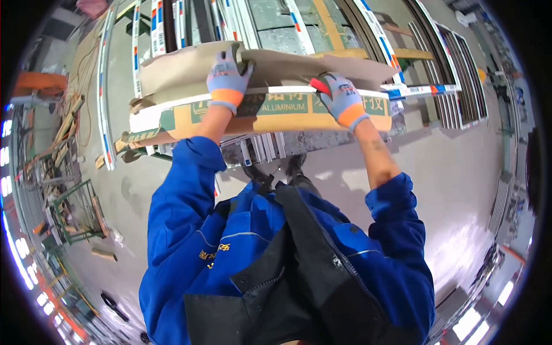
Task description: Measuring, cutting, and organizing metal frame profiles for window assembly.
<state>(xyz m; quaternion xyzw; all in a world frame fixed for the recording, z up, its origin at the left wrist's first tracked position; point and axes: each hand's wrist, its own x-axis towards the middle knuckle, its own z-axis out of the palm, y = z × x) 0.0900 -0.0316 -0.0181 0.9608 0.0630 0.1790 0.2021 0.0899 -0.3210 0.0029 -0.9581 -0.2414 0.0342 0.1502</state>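
Brown cardboard wrapping [184, 75] is spread lengthwise in front of the body, its plain upper flap raised behind a long white strip [287, 89] and its printed lower panel [282, 122] hanging on the near side. The plain flap is touched by the gloved left hand [227, 79], whose fingers are laid over it with the thumb held apart; whether the flap is actually pinched cannot be told. A red tool [320, 86] is clasped in the curled right hand [344, 99], near the strip; its working end cannot be made out.

If a blade is fitted, the white strip could be scored by too deep a stroke, and the left hand could be caught by a slip, since it is placed along the same strip. A ragged tear could be started if the flap is pulled unevenly, its edges being already rough. Should the near side be pressed hard, the load could be tipped toward the legs, as its support is largely hidden. Loose flaps could also be snagged on the metal bars [236, 23] beyond.
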